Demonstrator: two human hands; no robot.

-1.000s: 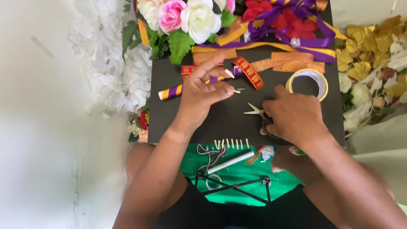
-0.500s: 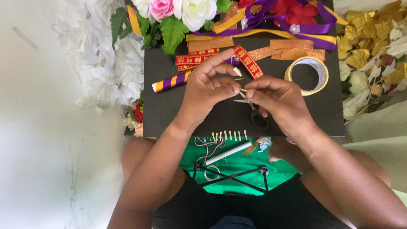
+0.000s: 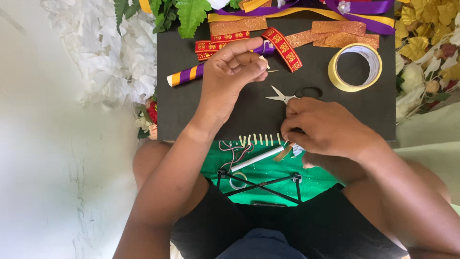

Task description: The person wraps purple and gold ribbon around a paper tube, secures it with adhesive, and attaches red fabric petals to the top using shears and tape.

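**One board, one tape roll, one pair of scissors, a row of seven strips**

One black board [image 3: 239, 115] lies across the person's lap, the largest thing in view. On it lie one roll of yellow tape [image 3: 338, 79], flat near the right edge, and one purple-and-gold striped rod [image 3: 184, 76] at the left. Two red patterned ribbons [image 3: 285, 48] cross near the top. One pair of small scissors [image 3: 287, 96] lies flat between the hands, untouched.

The left hand [image 3: 230, 79] hovers above the board, thumb and fingertips pressed together on one small pale scrap [image 3: 263, 60]. The right hand [image 3: 326, 129] rests at the board's near edge, fingers curled; what they pinch cannot be told. Beside it, about seven short pale strips [image 3: 261, 139] stand in a row along that edge.
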